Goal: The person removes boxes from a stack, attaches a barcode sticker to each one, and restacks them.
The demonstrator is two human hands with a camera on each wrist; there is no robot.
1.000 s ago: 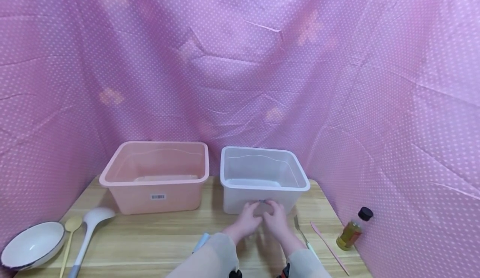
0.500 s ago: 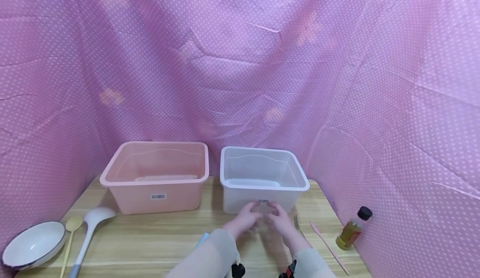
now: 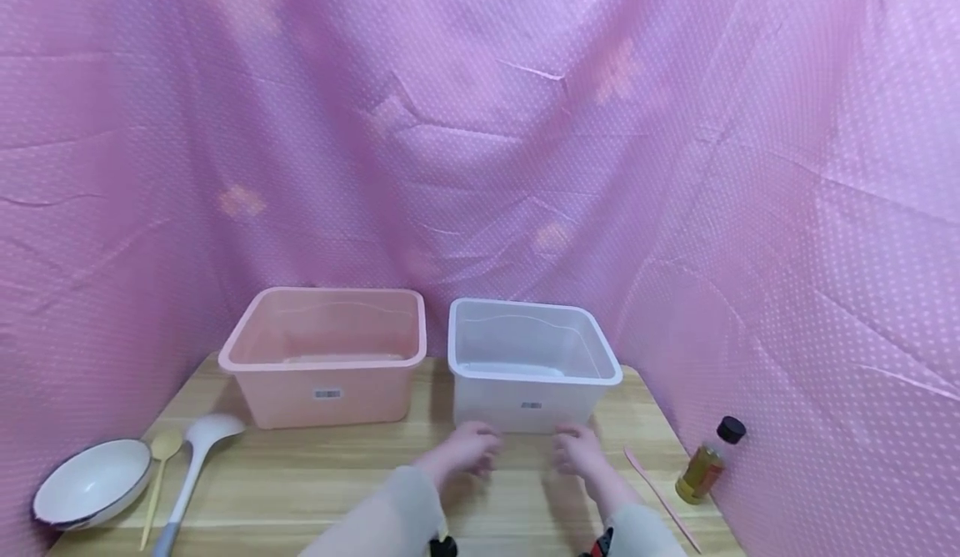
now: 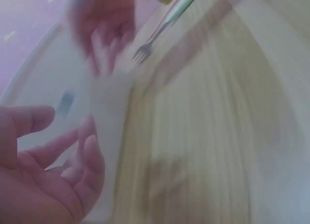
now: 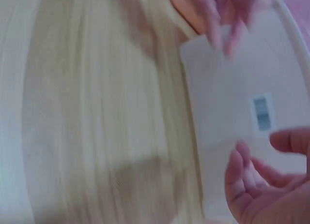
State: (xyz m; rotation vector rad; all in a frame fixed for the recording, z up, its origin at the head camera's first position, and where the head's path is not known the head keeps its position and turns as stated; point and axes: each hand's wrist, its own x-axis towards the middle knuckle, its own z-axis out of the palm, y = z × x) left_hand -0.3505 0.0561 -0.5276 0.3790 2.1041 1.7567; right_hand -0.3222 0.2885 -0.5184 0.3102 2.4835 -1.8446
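Observation:
Before the white plastic bin point(image 3: 528, 405) both hands hover in the head view, some way apart from each other. Nothing lies in the left hand point(image 3: 467, 449); its fingers bend loosely in the left wrist view. The right hand point(image 3: 581, 454) is likewise bare, thumb and fingers spread apart in the right wrist view. Whether either hand touches the bin's front wall, I cannot tell. A fork point(image 4: 143, 52) with a light green handle lies on the table near the right hand in the left wrist view. From the head camera the right hand and arm hide it.
A pink bin point(image 3: 326, 394) stands left of the white one. Leftward on the wooden table point(image 3: 330, 465) lie a white ladle point(image 3: 212, 429), a yellow spoon point(image 3: 166, 444) and a white bowl point(image 3: 93, 484). A pink stick point(image 3: 660, 497) and a black-capped bottle point(image 3: 701, 470) lie right. Pink cloth surrounds the table.
The hands have drawn apart and come back from the white bin's front, baring its label. The left forearm now covers the light blue thing, and the right arm covers the fork.

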